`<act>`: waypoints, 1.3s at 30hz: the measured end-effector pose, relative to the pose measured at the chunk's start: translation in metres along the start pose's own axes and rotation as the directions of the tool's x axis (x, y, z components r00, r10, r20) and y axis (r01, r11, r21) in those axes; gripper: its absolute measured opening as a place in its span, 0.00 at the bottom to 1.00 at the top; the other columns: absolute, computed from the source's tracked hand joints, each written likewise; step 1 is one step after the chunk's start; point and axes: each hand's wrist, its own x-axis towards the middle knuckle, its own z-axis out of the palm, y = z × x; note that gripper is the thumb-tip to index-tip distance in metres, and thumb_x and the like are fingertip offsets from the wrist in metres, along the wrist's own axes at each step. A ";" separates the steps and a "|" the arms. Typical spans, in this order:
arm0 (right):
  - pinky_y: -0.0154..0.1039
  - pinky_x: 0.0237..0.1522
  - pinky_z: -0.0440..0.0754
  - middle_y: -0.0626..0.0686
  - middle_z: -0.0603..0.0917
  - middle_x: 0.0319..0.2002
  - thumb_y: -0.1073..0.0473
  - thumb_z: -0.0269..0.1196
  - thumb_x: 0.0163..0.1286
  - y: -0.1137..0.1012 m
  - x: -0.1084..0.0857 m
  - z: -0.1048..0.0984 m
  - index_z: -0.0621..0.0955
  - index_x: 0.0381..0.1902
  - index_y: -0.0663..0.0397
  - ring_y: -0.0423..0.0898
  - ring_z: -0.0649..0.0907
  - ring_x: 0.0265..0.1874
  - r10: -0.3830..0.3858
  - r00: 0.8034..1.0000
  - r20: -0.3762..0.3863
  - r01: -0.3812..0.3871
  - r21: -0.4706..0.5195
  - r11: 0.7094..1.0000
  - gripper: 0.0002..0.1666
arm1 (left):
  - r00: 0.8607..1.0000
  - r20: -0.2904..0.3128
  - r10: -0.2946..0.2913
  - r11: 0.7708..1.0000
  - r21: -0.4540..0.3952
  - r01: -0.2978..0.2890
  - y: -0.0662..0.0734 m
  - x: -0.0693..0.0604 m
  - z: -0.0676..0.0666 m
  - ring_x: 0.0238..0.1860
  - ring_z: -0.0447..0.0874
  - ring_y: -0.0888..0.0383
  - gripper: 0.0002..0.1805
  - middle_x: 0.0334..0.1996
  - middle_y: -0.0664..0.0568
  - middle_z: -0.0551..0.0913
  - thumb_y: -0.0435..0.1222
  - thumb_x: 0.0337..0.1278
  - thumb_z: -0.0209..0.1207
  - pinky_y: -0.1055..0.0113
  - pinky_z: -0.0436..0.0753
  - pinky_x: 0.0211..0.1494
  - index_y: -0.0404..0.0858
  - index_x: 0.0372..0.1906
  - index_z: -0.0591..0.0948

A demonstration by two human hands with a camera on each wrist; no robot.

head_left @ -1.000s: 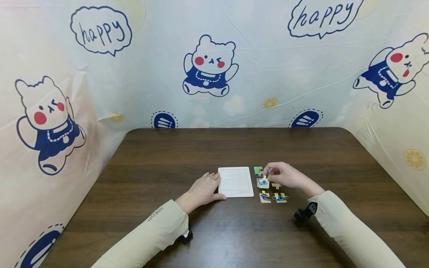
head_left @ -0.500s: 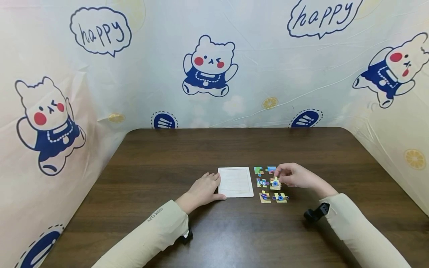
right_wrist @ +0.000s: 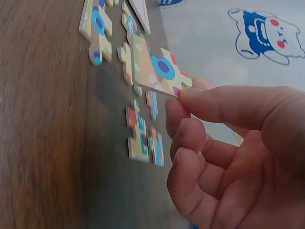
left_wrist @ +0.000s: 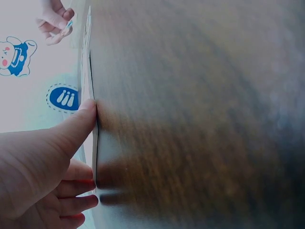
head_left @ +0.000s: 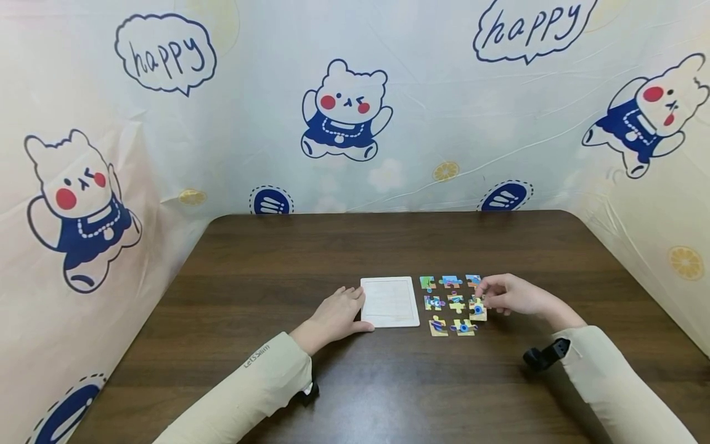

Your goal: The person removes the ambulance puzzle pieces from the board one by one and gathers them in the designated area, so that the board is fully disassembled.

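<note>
My right hand (head_left: 513, 295) pinches a jigsaw piece (right_wrist: 159, 71) between thumb and fingertips. This piece has a blue ring printed on it, and in the right wrist view it is held above the table, over other pieces. My left hand (head_left: 335, 313) rests at the left edge of a flat white puzzle tray (head_left: 389, 302); its thumb lies at the near corner and its fingers on the left side. In the left wrist view the thumb and fingertips touch the thin edge of the tray (left_wrist: 88, 71).
Several loose jigsaw pieces lie in rows right of the tray, among them a green one (head_left: 427, 282), a middle one (head_left: 457, 303) and a near one (head_left: 464, 327). Everything lies on a dark wooden table (head_left: 277, 259). A printed cloth (head_left: 421, 123) hangs behind it.
My right hand has moved to the right with the pinched piece, away from the tray, uncovering more loose pieces. My left hand and the tray have stayed put.
</note>
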 end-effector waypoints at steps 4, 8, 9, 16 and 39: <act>0.35 0.20 0.73 0.53 0.75 0.26 0.64 0.57 0.67 0.006 -0.004 -0.003 0.75 0.43 0.65 0.41 0.72 0.20 0.027 0.999 0.019 -0.027 -0.007 1.000 0.10 | 1.000 0.000 -0.004 1.000 0.002 0.004 0.000 0.000 0.000 0.62 0.73 0.45 0.38 0.60 0.38 0.74 0.55 0.52 0.61 0.54 0.68 0.68 0.27 0.57 0.74; 0.34 0.21 0.73 0.52 0.75 0.28 0.64 0.57 0.67 0.012 -0.007 -0.005 0.76 0.43 0.65 0.42 0.73 0.21 0.053 0.998 0.040 -0.052 -0.016 0.999 0.10 | 1.000 0.003 -0.007 1.000 0.002 0.007 -0.001 0.000 0.000 0.62 0.73 0.44 0.38 0.60 0.38 0.74 0.55 0.52 0.61 0.54 0.68 0.68 0.27 0.57 0.74; 0.34 0.21 0.73 0.52 0.75 0.28 0.64 0.57 0.66 0.014 -0.007 -0.005 0.76 0.43 0.65 0.42 0.73 0.21 0.054 0.997 0.046 -0.053 -0.020 0.998 0.10 | 1.000 0.004 -0.009 1.000 0.004 0.009 -0.001 -0.001 0.000 0.62 0.73 0.44 0.38 0.61 0.38 0.74 0.55 0.52 0.61 0.54 0.68 0.68 0.27 0.57 0.74; 0.33 0.20 0.71 0.51 0.75 0.28 0.65 0.56 0.67 0.018 -0.008 -0.005 0.78 0.42 0.64 0.41 0.72 0.20 0.058 0.996 0.069 -0.053 -0.065 0.996 0.09 | 1.000 0.005 -0.011 1.000 0.005 0.011 -0.002 -0.001 0.000 0.62 0.73 0.44 0.39 0.61 0.38 0.74 0.55 0.52 0.61 0.54 0.68 0.68 0.27 0.58 0.74; 0.34 0.19 0.70 0.48 0.73 0.23 0.65 0.58 0.63 0.020 -0.006 -0.001 0.78 0.38 0.63 0.42 0.72 0.20 0.107 0.994 0.037 -0.104 -0.077 0.992 0.07 | 1.000 -0.022 -0.001 1.000 -0.021 0.001 -0.002 0.001 0.002 0.61 0.74 0.44 0.38 0.60 0.37 0.75 0.54 0.50 0.63 0.52 0.69 0.67 0.27 0.56 0.75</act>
